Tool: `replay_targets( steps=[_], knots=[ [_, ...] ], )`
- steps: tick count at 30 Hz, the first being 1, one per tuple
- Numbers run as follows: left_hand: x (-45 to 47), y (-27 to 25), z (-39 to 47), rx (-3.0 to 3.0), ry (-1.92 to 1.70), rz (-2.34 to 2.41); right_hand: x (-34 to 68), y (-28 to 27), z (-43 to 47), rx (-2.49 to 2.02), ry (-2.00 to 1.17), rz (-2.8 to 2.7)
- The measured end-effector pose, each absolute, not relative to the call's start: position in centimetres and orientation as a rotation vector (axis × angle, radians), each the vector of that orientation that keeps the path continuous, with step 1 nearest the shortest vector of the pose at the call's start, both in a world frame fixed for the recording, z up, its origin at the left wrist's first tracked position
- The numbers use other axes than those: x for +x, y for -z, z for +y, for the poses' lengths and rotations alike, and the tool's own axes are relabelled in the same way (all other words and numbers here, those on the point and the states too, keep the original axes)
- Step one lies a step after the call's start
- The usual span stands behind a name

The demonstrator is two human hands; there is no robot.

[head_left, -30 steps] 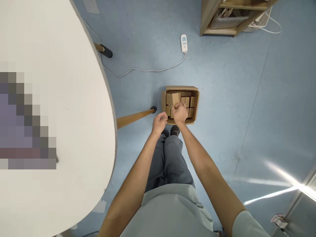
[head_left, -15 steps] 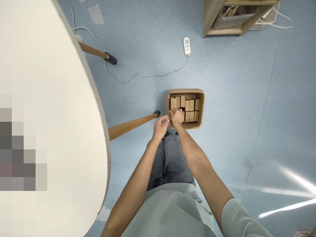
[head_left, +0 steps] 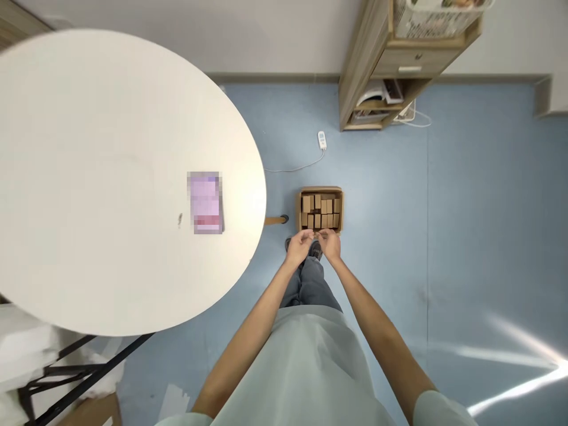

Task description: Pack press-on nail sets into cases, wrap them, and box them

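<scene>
An open cardboard box [head_left: 341, 220] sits on the floor in front of my feet, with several small brown cartons [head_left: 326, 206] standing in rows inside. My left hand [head_left: 299, 247] and my right hand [head_left: 330, 244] are close together in front of my legs, overlapping the box's near edge in view. The fingers of both are pinched, their tips nearly meeting. Whatever lies between the fingertips is too small to make out. I cannot tell whether either hand touches the box rim.
To the left stands a round white table [head_left: 133, 260], bearing a blurred-out flat item [head_left: 206, 202]. One wooden table leg [head_left: 274, 220] comes down beside the box. Ahead, a white corded device [head_left: 322, 140] lies on the blue floor near a wooden cabinet [head_left: 410, 59] with a white basket on top.
My right hand has come out of the box and met my left hand at its near side. My view has risen and tilted up, bringing the wall and more of the table into sight.
</scene>
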State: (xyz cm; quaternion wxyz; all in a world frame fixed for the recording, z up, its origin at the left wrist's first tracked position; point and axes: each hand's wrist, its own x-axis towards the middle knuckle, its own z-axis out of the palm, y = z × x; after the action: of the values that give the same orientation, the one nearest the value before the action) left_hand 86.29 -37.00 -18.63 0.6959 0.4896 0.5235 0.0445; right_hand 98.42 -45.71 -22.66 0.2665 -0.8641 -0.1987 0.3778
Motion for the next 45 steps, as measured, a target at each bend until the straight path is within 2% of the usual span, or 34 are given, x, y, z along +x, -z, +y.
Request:
replay_targets(
  steps=[4, 8, 15, 21, 31, 45],
  knots=[
    [85.3, 11.1, -37.9, 1.19, -0.144, 1.118, 98.1, 14.0, -49.3, -2.149, -0.985, -0.546],
    [83.5, 5.2, -39.2, 1.237, -0.199, 1.072, 98.0, 7.6, -51.2, -2.0, -0.972, -0.533],
    [79.8, -2.3, -42.3, 1.222, -0.301, 1.056, 97.6, 0.1, -51.0, -1.854, -0.94, -0.544],
    [76.1, -6.5, -43.0, 1.215, -0.403, 0.996, 94.2, -5.7, -50.9, -1.714, -0.97, -0.638],
    [61.6, -11.2, -43.2, 1.17, -0.599, 0.957, 80.2, -10.0, -50.9, -1.6, -0.952, -0.69],
    [38.6, -12.3, -43.0, 0.948, -1.012, 1.079, 58.4, -11.6, -45.9, -1.543, -1.138, -0.893]
  ],
)
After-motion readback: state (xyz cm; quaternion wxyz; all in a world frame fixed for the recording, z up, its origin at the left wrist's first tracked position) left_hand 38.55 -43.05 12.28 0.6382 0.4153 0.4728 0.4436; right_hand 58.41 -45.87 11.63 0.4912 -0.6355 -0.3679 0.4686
